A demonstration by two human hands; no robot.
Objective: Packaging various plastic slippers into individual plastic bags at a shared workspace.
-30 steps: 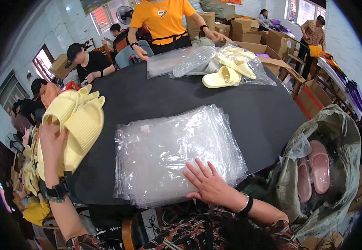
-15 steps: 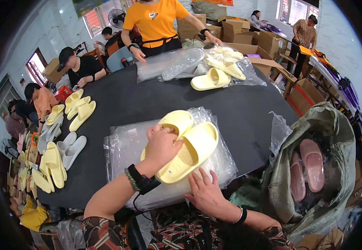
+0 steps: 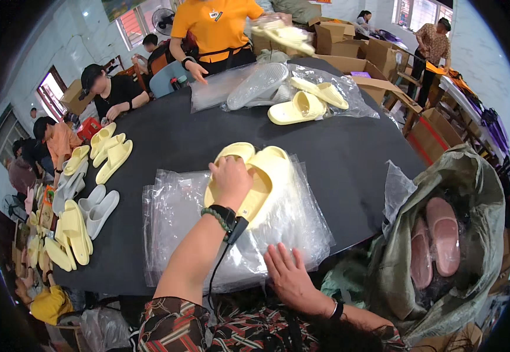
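Note:
My left hand (image 3: 231,183) grips a pair of pale yellow slippers (image 3: 259,193) between their straps, fingers closed. The slippers lie side by side, toes pointing away from me, over the far part of a stack of clear plastic bags (image 3: 178,246). Shiny film runs along their near right side; I cannot tell whether they are inside a bag. My right hand (image 3: 293,278) lies flat on the stack's near right edge, fingers stretched out and holding nothing.
Yellow and grey slippers (image 3: 103,214) line the black table's left side. Across it, a person in an orange shirt (image 3: 211,26) stands behind bagged grey slippers (image 3: 258,85) and loose yellow ones (image 3: 296,110). At right, a green sack (image 3: 395,270) holds pink slippers (image 3: 442,234).
My left hand and the yellow slippers have moved away from me across the stack. My right hand stays nearly in place. The person opposite has lifted yellow slippers off the table.

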